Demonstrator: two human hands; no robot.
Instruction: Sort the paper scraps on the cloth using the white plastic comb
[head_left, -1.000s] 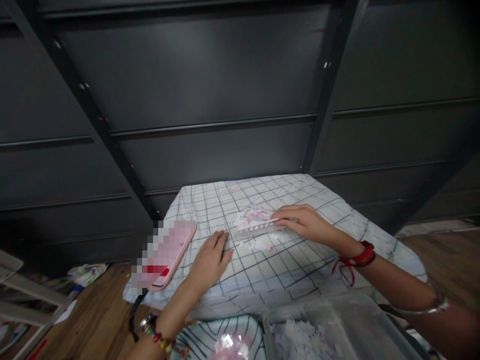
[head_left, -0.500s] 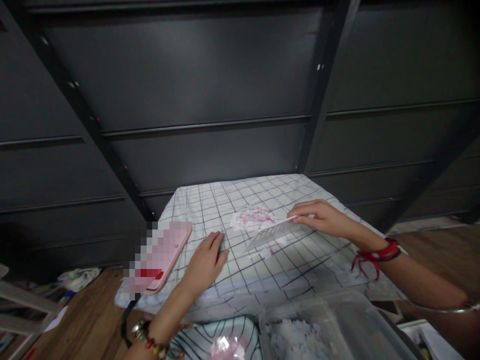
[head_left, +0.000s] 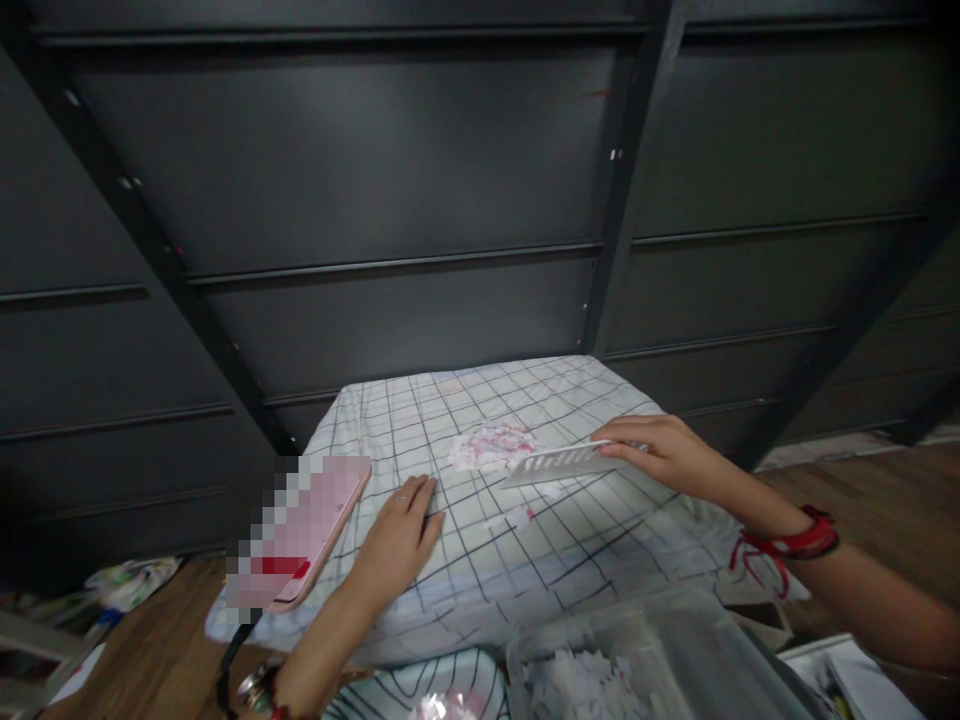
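My right hand (head_left: 652, 450) pinches the right end of a thin white rectangular sheet (head_left: 555, 462), tilted over the checked cloth. Rows of slot-like marks show on it; whether they are holes or print I cannot tell. Its left end is beside a heap of white and pink paper scraps (head_left: 491, 447). A small loose scrap (head_left: 519, 516) lies nearer to me on the cloth. My left hand (head_left: 397, 535) rests palm down with fingers stretched, holding nothing. To its left is a pink phone (head_left: 322, 520), partly blurred out.
A white cloth with a dark grid (head_left: 450, 600) covers the low table against a dark panelled wall (head_left: 405, 180). In front stands a clear plastic bin (head_left: 675, 640) with paper shreds (head_left: 585, 685). Beside it is a striped item (head_left: 390, 690) bearing something shiny and pink.
My right hand has shifted slightly right, and the sheet it holds is tilted flatter. My left hand stays flat on the cloth. The whole view has shifted a little.
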